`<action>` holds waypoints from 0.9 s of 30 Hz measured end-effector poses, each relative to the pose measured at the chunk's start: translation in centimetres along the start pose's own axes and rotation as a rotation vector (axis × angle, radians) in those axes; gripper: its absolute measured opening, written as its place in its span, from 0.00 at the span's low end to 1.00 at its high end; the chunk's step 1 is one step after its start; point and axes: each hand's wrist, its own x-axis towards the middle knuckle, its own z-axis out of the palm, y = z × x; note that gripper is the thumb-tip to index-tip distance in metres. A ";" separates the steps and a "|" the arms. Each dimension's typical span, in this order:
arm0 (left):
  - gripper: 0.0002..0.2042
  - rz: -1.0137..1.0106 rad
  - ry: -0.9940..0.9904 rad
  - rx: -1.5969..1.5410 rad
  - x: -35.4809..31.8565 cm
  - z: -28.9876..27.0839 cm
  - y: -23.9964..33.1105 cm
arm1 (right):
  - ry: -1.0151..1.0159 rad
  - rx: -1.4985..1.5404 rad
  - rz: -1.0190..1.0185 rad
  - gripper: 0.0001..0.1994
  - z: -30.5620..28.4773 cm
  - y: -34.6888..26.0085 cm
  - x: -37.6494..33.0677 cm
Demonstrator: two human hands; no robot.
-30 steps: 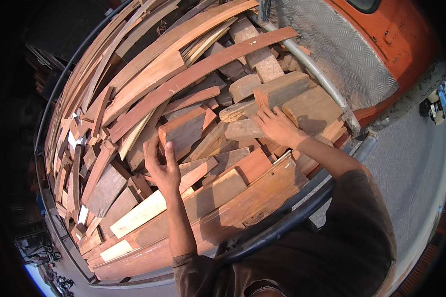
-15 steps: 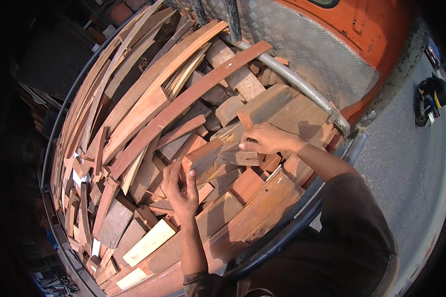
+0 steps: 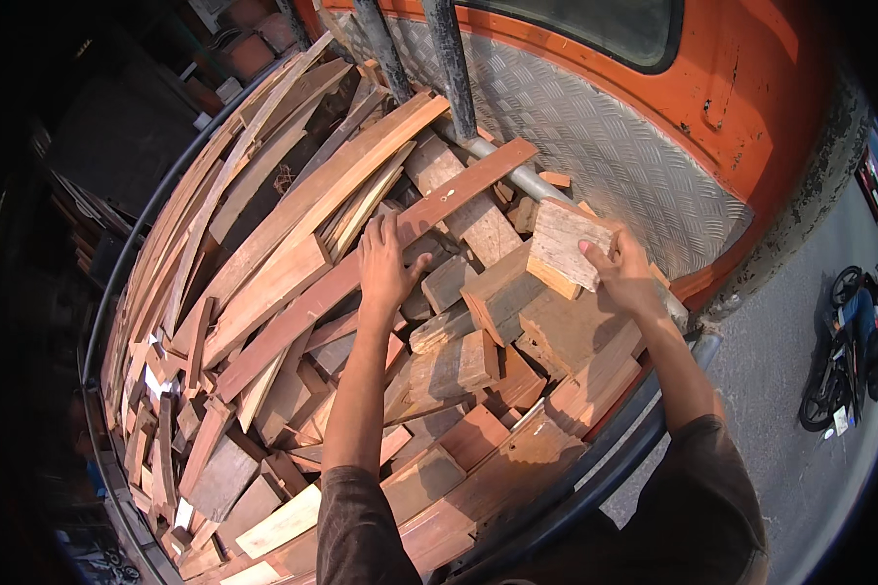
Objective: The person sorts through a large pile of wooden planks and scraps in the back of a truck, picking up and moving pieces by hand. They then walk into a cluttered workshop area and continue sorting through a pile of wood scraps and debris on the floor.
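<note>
In my right hand [image 3: 626, 275] is a short, flat wood block [image 3: 561, 244] with a pale weathered face, gripped at its right edge with the thumb on top. It sits above the far right of the heap, near the metal rail. My left hand [image 3: 388, 261] is over a long reddish-brown plank [image 3: 312, 297], fingers apart and thumb stretched out, holding nothing; whether it touches the plank I cannot tell. Between my hands lie several chunky offcuts, among them a grey-brown block [image 3: 502, 292] and a weathered block [image 3: 449, 369].
A truck bed edged by a dark rail [image 3: 595, 439] bears the heaped wood. Beyond it stand an orange cab [image 3: 741, 127], a patterned metal panel [image 3: 595, 127] and dark upright posts [image 3: 451, 68]. A motorcycle [image 3: 834, 341] is on the road at right.
My right hand has moved away and to the right, now with a block in it. My left hand has let go of the block it touched and moved up over the long plank.
</note>
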 end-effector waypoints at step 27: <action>0.39 -0.137 -0.029 0.057 8.0 -5.4 -7.3 | 0.571 -0.365 -0.472 0.19 3.7 -5.7 15.7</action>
